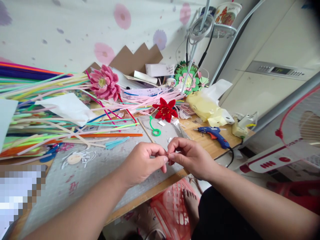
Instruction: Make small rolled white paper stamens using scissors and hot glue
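Note:
My left hand [147, 161] and my right hand [188, 156] meet over the front edge of the table, fingertips pinched together. Whatever lies between them is too small to make out; a hint of dark red shows by the right fingertips. Just beyond the hands, a red fuzzy flower [165, 110] with yellow stamens rests on the grey cutting mat [105, 176]. Left of it is a green pipe cleaner [155, 130] curled into a loop at one end. A thin wooden stick [146, 130] runs toward my left hand, which hides its near end.
Bundles of coloured pipe cleaners [50, 133] cover the left side. A pink fuzzy flower [105, 82] stands behind them. At right lie a blue glue gun [214, 135], a yellow plastic bag [203, 105] and a power strip [240, 126]. White string [86, 158] lies on the mat.

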The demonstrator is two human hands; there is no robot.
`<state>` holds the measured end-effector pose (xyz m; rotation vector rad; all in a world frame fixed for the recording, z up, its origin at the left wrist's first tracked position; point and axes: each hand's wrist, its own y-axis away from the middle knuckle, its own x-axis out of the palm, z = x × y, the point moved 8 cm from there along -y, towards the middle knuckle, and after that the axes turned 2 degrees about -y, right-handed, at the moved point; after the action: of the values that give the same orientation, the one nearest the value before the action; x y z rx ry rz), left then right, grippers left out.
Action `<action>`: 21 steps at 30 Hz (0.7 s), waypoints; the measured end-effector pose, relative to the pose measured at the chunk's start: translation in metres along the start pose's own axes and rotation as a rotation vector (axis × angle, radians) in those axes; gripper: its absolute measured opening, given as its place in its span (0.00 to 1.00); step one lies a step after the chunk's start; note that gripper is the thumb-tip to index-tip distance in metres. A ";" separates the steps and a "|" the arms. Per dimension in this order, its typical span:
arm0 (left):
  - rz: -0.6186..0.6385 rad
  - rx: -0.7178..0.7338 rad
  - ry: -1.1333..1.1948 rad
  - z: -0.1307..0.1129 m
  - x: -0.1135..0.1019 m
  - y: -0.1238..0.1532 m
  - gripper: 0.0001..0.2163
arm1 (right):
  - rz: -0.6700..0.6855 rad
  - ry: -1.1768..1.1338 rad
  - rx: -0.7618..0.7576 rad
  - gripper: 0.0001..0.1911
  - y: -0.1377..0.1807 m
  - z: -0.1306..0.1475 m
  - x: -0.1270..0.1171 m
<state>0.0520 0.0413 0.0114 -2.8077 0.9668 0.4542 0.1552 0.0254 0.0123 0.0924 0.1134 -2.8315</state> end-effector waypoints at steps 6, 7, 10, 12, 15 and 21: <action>-0.002 0.017 -0.040 0.001 -0.001 0.002 0.11 | -0.040 0.081 -0.007 0.07 0.002 0.000 -0.002; 0.000 0.021 -0.040 0.001 -0.001 0.002 0.10 | -0.044 0.071 0.001 0.08 0.002 0.000 -0.002; -0.001 0.025 -0.039 0.003 -0.002 0.001 0.10 | -0.050 0.026 0.028 0.09 0.002 -0.001 -0.002; -0.007 0.022 -0.035 0.003 -0.002 0.000 0.10 | -0.059 0.003 0.041 0.10 0.001 -0.002 -0.002; -0.011 0.016 -0.031 0.004 -0.002 0.000 0.10 | -0.088 -0.032 0.043 0.11 0.000 -0.002 -0.005; -0.074 -0.055 -0.038 0.010 -0.010 -0.004 0.11 | -0.238 -0.042 0.008 0.06 0.000 0.004 -0.036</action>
<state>0.0447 0.0520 0.0051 -2.8611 0.8528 0.5307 0.1894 0.0354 0.0193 0.0228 0.1100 -3.0698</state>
